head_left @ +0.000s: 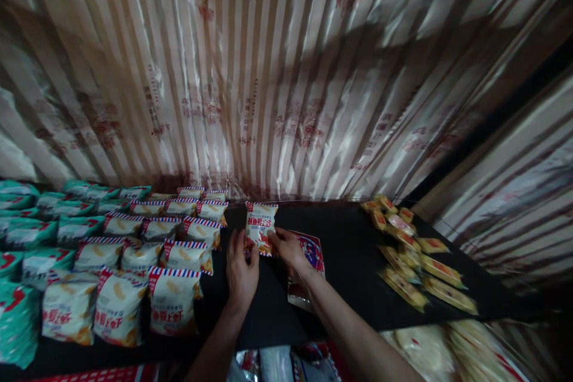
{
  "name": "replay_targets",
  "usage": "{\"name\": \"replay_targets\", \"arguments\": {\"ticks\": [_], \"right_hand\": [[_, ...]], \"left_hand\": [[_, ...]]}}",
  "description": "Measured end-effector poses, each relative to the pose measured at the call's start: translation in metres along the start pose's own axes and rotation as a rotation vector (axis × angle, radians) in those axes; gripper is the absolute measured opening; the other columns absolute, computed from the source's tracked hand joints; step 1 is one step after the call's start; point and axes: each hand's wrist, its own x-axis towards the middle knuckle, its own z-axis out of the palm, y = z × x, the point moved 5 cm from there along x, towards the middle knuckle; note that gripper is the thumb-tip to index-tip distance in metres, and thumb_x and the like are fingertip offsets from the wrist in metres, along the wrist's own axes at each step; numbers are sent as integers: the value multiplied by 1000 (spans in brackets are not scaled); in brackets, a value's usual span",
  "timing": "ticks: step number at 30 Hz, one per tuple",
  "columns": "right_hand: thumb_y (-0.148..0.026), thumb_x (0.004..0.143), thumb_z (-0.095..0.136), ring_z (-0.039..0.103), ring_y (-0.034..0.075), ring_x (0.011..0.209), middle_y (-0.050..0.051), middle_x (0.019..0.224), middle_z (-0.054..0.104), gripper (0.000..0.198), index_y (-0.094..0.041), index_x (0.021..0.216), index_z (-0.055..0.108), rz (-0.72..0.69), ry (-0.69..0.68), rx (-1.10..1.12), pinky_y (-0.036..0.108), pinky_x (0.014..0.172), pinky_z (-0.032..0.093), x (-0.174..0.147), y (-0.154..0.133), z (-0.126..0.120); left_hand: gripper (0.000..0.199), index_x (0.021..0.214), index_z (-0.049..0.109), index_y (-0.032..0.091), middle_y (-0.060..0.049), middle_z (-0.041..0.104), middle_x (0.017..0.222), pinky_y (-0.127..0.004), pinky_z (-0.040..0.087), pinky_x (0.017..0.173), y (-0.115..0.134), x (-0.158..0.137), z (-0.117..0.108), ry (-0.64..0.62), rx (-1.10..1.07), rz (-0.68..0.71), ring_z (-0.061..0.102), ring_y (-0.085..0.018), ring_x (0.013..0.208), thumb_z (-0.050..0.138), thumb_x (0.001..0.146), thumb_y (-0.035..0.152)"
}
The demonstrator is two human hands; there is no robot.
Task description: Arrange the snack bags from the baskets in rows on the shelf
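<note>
A small cream snack bag (261, 222) with red lettering stands upright between my two hands on the black surface. My right hand (290, 249) grips its right edge, thumb and fingers pinched on the wrapper. At the lower left corner, my left hand (242, 268) has its thumb and fingers closed on the bag. A dark red and purple packet (312, 252) lies flat under my right wrist, partly covered by it. To the left, matching cream snack bags (173, 301) with striped red and blue tops stand in rows.
Teal snack bags (40, 265) are lined up at the far left. Yellow wrapped snacks (441, 270) lie loosely on the black table (349, 286) at the right. A striped foil-like sheet (286, 71) hangs behind. Below the front edge sit a red crate (102, 375) and pale packages (425, 349).
</note>
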Motion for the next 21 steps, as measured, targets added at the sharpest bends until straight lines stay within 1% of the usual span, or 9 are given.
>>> {"name": "replay_targets", "arguments": {"ticks": [3,4,6,8,10,13,15,21], "right_hand": [[-33,74,58,63,16,62,4,73,71,23,-13,83,67,3,47,-38,23,55,47,27,2,3],[-32,74,58,63,16,64,4,74,71,23,-13,85,67,6,66,-41,23,56,48,36,4,4],[-30,75,58,65,16,68,4,77,72,24,-13,89,67,7,82,-37,24,60,51,53,7,7],[-30,76,57,66,17,71,5,81,72,26,-13,94,66,-4,73,-56,25,63,52,68,10,13],[-31,77,56,67,18,75,5,85,72,29,-14,98,65,-29,60,-135,26,65,53,80,12,19],[-32,80,53,67,18,76,8,89,72,32,-13,104,64,-50,54,-257,26,65,53,93,13,29],[-32,81,52,67,18,76,8,90,72,33,-14,106,63,-47,53,-290,26,66,53,100,14,35],[-32,81,54,66,18,85,4,91,72,29,-20,104,66,-67,50,-439,27,74,50,111,14,45]], "left_hand": [[51,134,41,17,-13,36,145,-44,32,109,3,4,13,-48,130,143,29,-25,136,45,83,20],[53,136,38,17,-12,35,146,-44,29,111,4,5,17,-76,156,174,25,-24,137,44,83,18],[55,138,35,17,-11,33,147,-43,28,112,2,10,23,-129,190,199,22,-23,139,42,83,16],[54,137,36,16,-11,31,148,-43,28,112,-3,16,27,-171,213,180,22,-23,139,42,84,16],[52,135,39,15,-12,31,148,-44,27,112,-9,23,28,-192,234,150,21,-24,139,42,83,16],[51,134,41,16,-10,32,148,-44,27,112,-17,32,25,-192,242,123,19,-24,139,42,83,17],[50,134,42,17,-9,34,147,-44,26,113,-21,36,22,-184,239,117,20,-23,139,40,84,17],[51,135,41,13,-10,35,146,-40,24,114,-27,40,18,-214,238,107,22,-22,138,38,84,16]]}}
